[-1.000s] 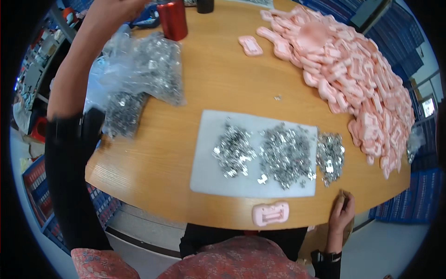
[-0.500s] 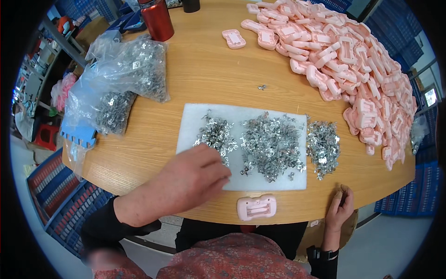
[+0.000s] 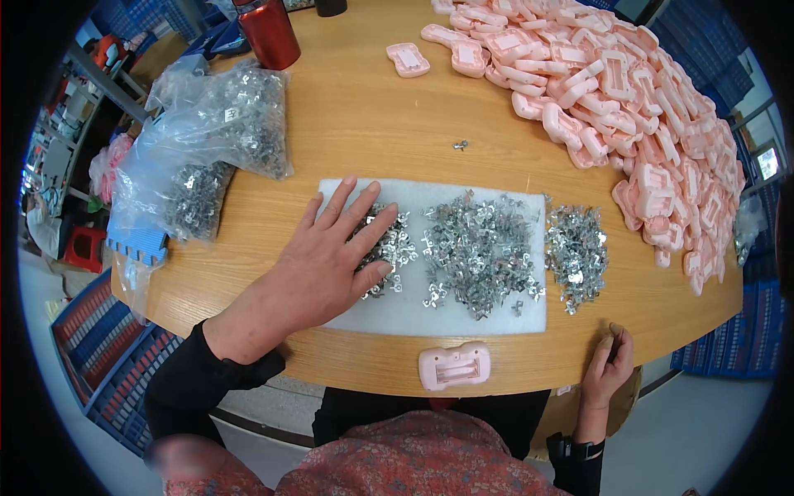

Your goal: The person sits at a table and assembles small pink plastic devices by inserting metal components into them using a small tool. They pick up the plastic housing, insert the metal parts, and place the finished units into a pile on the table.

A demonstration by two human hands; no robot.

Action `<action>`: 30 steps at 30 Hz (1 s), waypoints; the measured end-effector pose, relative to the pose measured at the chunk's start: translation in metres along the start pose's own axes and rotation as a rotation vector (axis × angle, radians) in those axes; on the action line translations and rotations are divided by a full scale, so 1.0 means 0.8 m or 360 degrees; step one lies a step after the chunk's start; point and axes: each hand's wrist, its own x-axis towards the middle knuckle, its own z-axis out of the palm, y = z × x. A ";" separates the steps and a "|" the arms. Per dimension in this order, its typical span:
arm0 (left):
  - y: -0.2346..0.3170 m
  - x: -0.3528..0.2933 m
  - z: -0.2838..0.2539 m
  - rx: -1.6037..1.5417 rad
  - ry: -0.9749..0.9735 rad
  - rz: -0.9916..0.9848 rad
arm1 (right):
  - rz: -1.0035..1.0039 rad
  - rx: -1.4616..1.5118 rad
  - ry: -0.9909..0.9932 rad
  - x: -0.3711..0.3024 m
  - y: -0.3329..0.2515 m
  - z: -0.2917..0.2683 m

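My left hand (image 3: 327, 256) lies with fingers spread over the left edge of the left pile of small metal clips (image 3: 395, 255), hiding part of it. That pile and a larger middle heap of clips (image 3: 480, 256) rest on a white foam sheet (image 3: 364, 321). A third heap of clips (image 3: 576, 258) sits just off the sheet's right edge. Directly in front of me is a pink plastic shell (image 3: 454, 366), its hollow side up. At the table edge on the right, my right hand (image 3: 608, 368) is closed, fingertips together; anything inside cannot be made out.
Many pink shells (image 3: 612, 107) are piled at the far right, with a single shell (image 3: 408, 60) apart from them. Clear bags of metal parts (image 3: 248, 124) stand at the left beside a blue foam piece (image 3: 136, 244). A red bottle (image 3: 269, 35) is at the back, and one loose clip (image 3: 460, 145) lies mid-table.
My left hand has moved away from me and a little left, opening from a curled shape to spread fingers over the left pile. The right hand has hardly moved.
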 end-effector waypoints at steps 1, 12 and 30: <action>-0.001 -0.004 -0.001 -0.0002 -0.0021 0.0000 | -0.0014 -0.0017 0.0003 0.000 0.000 0.000; -0.013 -0.015 -0.001 -0.0257 0.0272 0.0052 | 0.0035 0.0039 -0.0004 -0.003 0.000 0.000; -0.015 0.050 -0.005 -0.0558 0.0500 0.0262 | 0.0124 0.0073 -0.0139 -0.008 0.011 -0.007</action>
